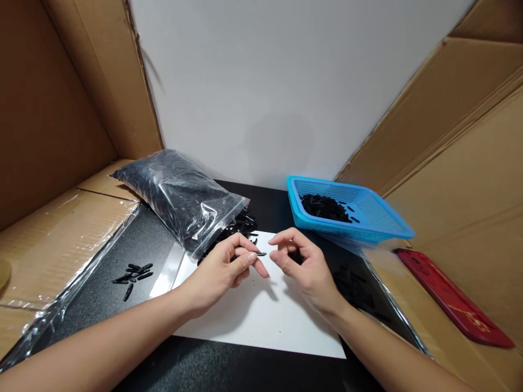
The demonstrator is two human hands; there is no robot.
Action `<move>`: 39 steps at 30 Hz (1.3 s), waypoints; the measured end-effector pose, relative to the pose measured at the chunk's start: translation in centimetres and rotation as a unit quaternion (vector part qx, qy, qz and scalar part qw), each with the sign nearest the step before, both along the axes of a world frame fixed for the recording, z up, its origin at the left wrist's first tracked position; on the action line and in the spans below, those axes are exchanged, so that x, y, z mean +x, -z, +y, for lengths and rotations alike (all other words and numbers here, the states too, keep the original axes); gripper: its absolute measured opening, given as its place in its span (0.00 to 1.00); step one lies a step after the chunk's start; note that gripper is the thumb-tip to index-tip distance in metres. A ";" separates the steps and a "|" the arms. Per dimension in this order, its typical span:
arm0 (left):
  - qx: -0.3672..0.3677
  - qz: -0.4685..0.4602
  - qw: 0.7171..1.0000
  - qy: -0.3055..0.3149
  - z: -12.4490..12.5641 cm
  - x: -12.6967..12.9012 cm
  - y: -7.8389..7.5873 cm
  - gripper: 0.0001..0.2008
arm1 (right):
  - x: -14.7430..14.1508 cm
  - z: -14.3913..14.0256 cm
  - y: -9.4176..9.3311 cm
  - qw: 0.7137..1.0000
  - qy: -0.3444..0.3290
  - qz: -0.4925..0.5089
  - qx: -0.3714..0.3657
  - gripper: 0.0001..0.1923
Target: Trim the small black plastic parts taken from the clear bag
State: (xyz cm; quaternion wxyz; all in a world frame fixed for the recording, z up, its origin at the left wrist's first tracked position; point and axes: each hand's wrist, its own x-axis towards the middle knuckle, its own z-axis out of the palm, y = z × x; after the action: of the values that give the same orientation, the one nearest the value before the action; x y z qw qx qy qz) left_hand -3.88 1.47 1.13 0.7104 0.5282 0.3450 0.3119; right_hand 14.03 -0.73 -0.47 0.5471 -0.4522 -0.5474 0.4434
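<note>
Between the thumb and fingers of my left hand (229,264) is a thin, dark, elongated piece (261,254), its tip pointing right. My right hand (302,264) is just right of that tip, thumb and index finger apart, with nothing visible between them. Both hands are above a white sheet (261,321). Behind my left hand, a heap of similar black pieces (245,222) lies at the mouth of a clear plastic bag (180,190) full of dark contents. Some of that heap is hidden by the hand and the bag.
At the back right stands a blue mesh basket (379,212) holding a pile of black pieces (324,208). Several loose pieces (134,275) lie on the dark surface at left. A red flat object (453,296) rests far right. Cardboard walls (461,130) flank the work area.
</note>
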 end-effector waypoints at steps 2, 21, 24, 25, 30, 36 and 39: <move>0.004 -0.006 1.000 -0.001 0.0 0.0 0.0 0.10 | 0.1 -0.2 0.1 0.996 0.012 -0.079 0.046 0.06; 0.023 0.027 0.999 -0.019 -0.2 -0.1 -0.2 0.03 | 0.0 -0.5 0.5 0.974 0.060 -0.154 0.153 0.04; 0.014 0.038 0.999 -0.031 -0.2 -0.1 -0.1 0.04 | 0.0 -0.4 0.6 0.977 0.072 -0.140 0.147 0.03; 0.014 0.046 0.998 -0.037 -0.2 0.0 -0.1 0.04 | 0.0 -0.4 0.6 0.978 0.075 -0.136 0.142 0.03; -0.027 0.027 0.999 -0.028 0.0 -0.1 0.0 0.06 | 0.2 -0.3 0.6 0.982 0.082 -0.122 0.115 0.02; -0.024 0.011 1.000 0.005 0.3 -0.1 0.1 0.09 | 0.2 -0.4 0.5 0.985 0.073 -0.110 0.107 0.03; -0.030 0.000 1.000 -0.008 0.1 -0.1 0.0 0.10 | 0.1 -0.4 0.5 0.988 0.072 -0.094 0.098 0.03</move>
State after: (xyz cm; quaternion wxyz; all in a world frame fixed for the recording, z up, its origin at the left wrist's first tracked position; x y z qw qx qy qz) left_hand -3.98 1.61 1.14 0.7234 0.5038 0.3583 0.3076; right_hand 14.15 -1.09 -0.97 0.5653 -0.4741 -0.6035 0.3024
